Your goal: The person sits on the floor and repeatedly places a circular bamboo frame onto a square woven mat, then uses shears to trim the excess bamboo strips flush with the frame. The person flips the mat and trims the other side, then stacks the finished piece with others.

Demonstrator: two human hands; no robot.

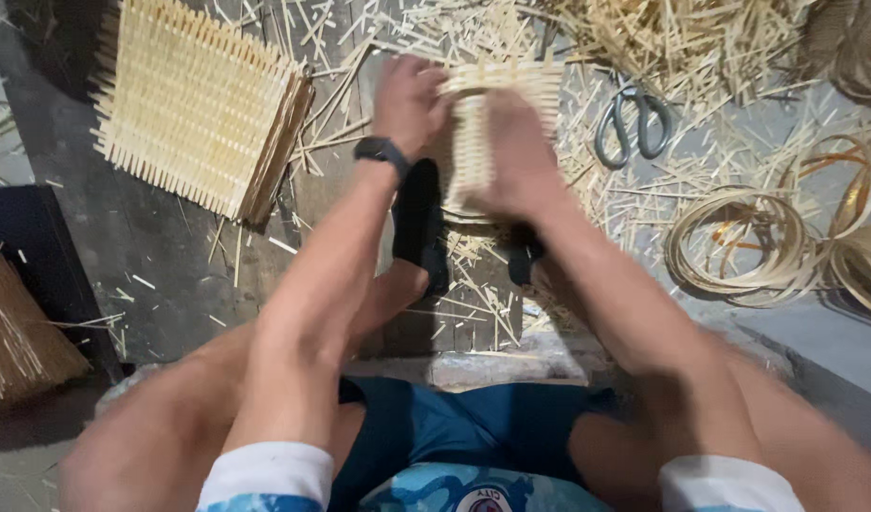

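Note:
A small woven bamboo panel (507,90), pale yellow and bent into a curve, is held up between both hands above my feet. My left hand (409,100), with a black watch on its wrist, grips the panel's left side. My right hand (519,156) is closed over the panel's front and lower part, hiding much of it. The picture is blurred around the hands.
A stack of flat woven bamboo mats (194,109) lies at the upper left. Scissors (633,121) rest among loose bamboo slivers (701,38) at the upper right. Coils of thin bamboo strip (743,251) lie at the right. A brown bundle (14,332) sits at the left edge.

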